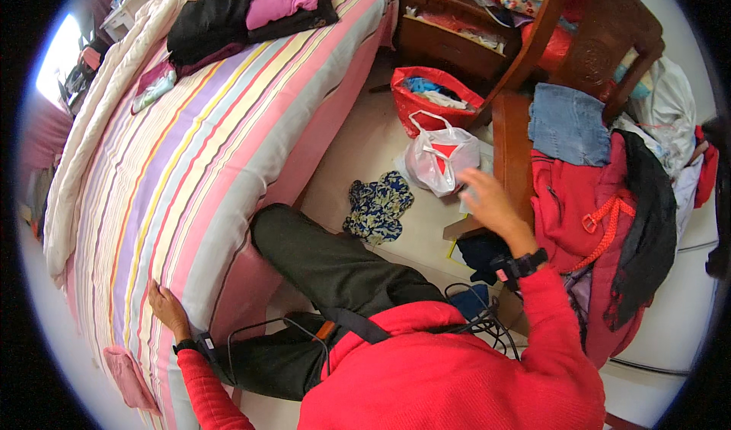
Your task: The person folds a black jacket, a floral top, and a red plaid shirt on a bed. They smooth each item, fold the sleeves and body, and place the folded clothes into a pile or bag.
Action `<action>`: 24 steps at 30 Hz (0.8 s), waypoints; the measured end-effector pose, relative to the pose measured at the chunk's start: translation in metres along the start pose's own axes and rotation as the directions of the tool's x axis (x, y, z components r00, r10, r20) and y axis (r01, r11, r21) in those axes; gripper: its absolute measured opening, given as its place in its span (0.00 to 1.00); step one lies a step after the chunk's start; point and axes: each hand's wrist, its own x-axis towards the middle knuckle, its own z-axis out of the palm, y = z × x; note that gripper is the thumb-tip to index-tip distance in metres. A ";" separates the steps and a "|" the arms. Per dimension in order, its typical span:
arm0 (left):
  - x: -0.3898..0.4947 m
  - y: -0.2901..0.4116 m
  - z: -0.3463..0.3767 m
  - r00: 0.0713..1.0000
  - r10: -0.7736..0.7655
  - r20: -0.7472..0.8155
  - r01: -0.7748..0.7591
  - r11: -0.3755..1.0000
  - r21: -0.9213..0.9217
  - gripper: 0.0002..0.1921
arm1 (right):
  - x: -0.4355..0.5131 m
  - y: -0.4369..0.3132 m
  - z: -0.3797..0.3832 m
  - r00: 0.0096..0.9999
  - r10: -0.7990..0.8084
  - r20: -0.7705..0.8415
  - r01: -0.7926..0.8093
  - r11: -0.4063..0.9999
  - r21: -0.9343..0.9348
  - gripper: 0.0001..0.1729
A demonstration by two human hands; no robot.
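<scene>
My left hand [167,309] rests flat on the striped bedsheet [188,162] near the bed's side, with nothing in it. A pink folded cloth [131,377] lies on the sheet below that hand. My right hand [485,199], somewhat blurred, is raised beside the wooden chair's seat edge, its fingers apart and holding nothing. Close to its fingertips stands a white plastic bag [442,156] with something red inside. A blue and cream patterned cloth [378,207] lies on the tiled floor between my knee and the bag.
Dark and pink folded clothes [211,25] lie at the bed's far end. A red bag of clothes [402,107] stands before a wooden cabinet [451,39] with an open drawer. Folded denim [570,124], a red jacket [557,213] and a black scarf [645,247] cover the wooden chair. Black cables [485,318] hang near my right side.
</scene>
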 end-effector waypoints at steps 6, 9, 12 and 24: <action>-0.002 -0.001 -0.003 0.999 0.032 0.002 -0.032 0.999 0.036 0.21 | 0.048 0.013 0.145 0.818 -0.050 0.574 -0.052 0.986 0.159 0.28; -0.003 -0.001 -0.005 0.999 -0.030 0.031 0.032 0.998 -0.056 0.21 | 0.065 0.037 0.206 0.701 0.080 0.709 -0.147 0.988 0.034 0.29; -0.004 0.001 -0.008 0.999 -0.041 0.025 0.043 0.994 -0.105 0.20 | 0.078 0.054 0.256 0.658 0.217 0.721 -0.289 0.957 -0.025 0.29; -0.004 0.002 -0.017 0.990 -0.092 0.103 0.107 0.984 -0.141 0.21 | 0.132 0.053 0.345 0.625 0.441 0.644 -0.304 0.898 -0.318 0.25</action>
